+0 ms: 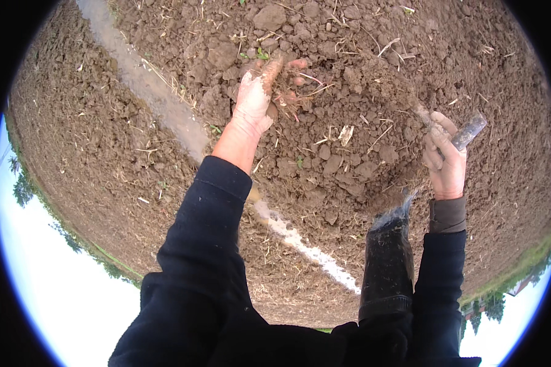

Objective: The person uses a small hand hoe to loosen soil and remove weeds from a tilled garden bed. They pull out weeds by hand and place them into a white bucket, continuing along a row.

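Note:
My left hand (253, 94), coated with mud over the fingers, grips a clump of small reddish bulbs or tubers (298, 81) with thin roots and pinkish stems. Part of the clump is hidden behind the fingers. Farther right, my right hand (443, 147) is closed around the grey handle (470, 130) of a hand tool. Its shaft (421, 111) runs up and left into the loose soil, where mud covers the head, so its shape cannot be told. Broken brown soil (340, 156) with bits of straw lies between my hands.
A black rubber boot (388, 266) with a muddy toe stands below my right hand. To the left, a water-filled furrow (165, 101) runs diagonally, continuing as a bright wet strip (307, 247) past my left sleeve. Small green sprouts (261, 54) show by the left fingers.

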Demonstrator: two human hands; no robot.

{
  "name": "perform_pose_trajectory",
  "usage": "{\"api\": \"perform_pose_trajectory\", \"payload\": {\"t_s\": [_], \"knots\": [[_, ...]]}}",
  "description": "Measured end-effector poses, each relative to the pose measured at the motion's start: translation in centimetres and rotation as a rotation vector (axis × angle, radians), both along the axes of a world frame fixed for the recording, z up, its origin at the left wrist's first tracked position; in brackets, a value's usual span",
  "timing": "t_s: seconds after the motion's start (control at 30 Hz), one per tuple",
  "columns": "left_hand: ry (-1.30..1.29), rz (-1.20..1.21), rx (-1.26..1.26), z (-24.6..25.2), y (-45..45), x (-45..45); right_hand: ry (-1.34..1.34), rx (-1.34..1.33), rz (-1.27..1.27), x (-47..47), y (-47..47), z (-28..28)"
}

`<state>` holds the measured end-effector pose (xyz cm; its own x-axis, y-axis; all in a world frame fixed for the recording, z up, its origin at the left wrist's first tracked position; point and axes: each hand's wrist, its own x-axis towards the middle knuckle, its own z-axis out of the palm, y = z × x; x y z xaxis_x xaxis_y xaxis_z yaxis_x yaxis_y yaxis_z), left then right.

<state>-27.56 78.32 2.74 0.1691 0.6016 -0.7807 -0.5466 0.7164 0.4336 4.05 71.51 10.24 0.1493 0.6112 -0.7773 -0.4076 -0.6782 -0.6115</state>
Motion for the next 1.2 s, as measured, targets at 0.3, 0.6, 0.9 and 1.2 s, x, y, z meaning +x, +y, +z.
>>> {"api": "perform_pose_trajectory", "payload": {"t_s": [0.3, 0.6, 0.9, 1.2], "knots": [[0.603, -0.271, 0.134, -0.3, 1.2, 0.4, -0.071, 0.021, 0.050, -1.8, 1.3, 1.5], [0.874, -0.685, 0.590, -1.2, 0.7, 6.4, 0.065, 0.034, 0.023, -1.5, 0.7, 1.1], [1.183, -0.609, 0.595, -3.9, -0.5, 0.2, -0.024, 0.074, -0.040, 0.6, -1.2, 1.2], [1.289, -1.080, 0.433, -3.6, 0.4, 7.1, -0.102, 0.030, 0.015, -1.7, -0.4, 1.3]]}}
